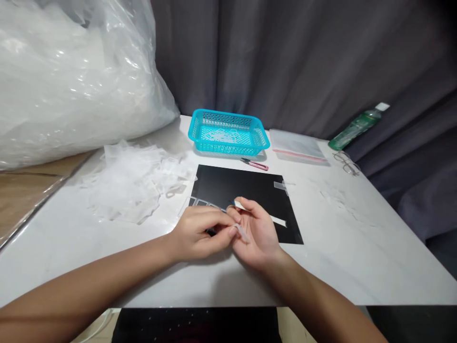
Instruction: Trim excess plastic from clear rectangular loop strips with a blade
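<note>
My left hand (202, 231), palm down, pinches a small translucent plastic piece (243, 233) between thumb and fingertips, over the palm of my right hand. My right hand (259, 236) is turned palm up with its fingers curled. A narrow white strip (278, 220) passes under its thumb and sticks out to the right; a small blue end shows near the fingertips. From behind my left fingers a clear plastic frame sheet (200, 203) with rectangular openings reaches left; its other end is hidden. Both hands are above a black mat (235, 181).
A heap of thin translucent pieces (132, 181) lies left, below a large plastic bag (78, 85). Behind the mat are a blue basket (228, 148) holding small clear bits, pink thread snips (257, 165) and a zip bag (300, 145). A green bottle (355, 128) and glasses (348, 163) are at right.
</note>
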The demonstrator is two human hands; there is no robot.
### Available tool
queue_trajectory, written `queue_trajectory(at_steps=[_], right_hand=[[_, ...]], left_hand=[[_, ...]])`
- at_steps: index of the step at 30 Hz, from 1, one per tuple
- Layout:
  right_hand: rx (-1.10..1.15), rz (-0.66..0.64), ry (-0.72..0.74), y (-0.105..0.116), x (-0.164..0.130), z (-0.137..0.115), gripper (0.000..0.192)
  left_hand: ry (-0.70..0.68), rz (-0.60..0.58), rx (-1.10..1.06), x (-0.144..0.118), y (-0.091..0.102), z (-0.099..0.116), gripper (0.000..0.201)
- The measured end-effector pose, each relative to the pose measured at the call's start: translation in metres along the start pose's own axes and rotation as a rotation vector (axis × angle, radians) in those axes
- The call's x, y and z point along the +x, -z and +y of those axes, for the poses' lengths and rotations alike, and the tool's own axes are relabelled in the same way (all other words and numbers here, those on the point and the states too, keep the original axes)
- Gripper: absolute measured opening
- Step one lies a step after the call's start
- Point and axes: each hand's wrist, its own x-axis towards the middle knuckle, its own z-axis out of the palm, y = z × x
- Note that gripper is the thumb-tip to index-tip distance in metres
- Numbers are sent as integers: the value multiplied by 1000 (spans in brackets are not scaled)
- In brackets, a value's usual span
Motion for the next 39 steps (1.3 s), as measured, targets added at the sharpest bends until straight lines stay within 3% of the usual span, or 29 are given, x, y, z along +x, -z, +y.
queue_trajectory(at_steps=[5,10,13,17,25,30,35,39], right_hand=[[-207,62,220,-4,-4,2,27],[-649,120,742,-5,-16,-11,16],[-823,137,945,-5,-23,-15,10],[-908,107,924,-4,-27,-12,6],[-1025,56,877,1,-33,-3,11],[-1074,24,887,3,-35,-3,12],[-1074,-17,901,3,-34,-3,16],[-1141,-27,948,2,-34,-7,20]], left_hand=[[119,59,-98,0,1,4,14],[433,120,-425,3,1,9,20],[517,177,-508,3,-1,9,27],[502,145,-538,1,-1,7,31],[351,47,-471,-4,2,9,13],[286,61,-437,-4,1,9,13],[345,89,-404,-2,0,10,8],[422,123,-402,-1,4,11,16]])
